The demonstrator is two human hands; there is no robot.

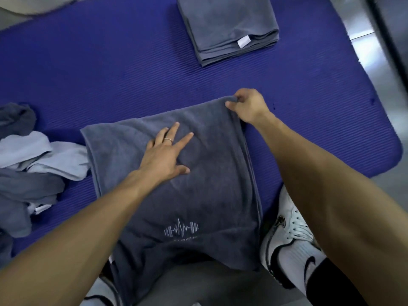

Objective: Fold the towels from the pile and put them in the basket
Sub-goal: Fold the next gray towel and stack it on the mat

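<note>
A dark grey towel (198, 191) with a stitched barbell logo lies spread on the blue mat (110, 74), its near end draped off the mat's edge over my lap. My left hand (165, 155) rests flat on the towel's middle with fingers straight. My right hand (248, 104) pinches the towel's far right corner. A pile of unfolded grey and light grey towels (28, 173) lies at the left. A stack of folded grey towels (229, 27) sits at the far side of the mat. No basket is in view.
A white sneaker (289, 235) stands on the floor just right of the towel, beside the mat's near edge. Grey tiled floor (362, 34) shows past the mat's right edge. A pale rounded object (33, 5) is at the top left corner.
</note>
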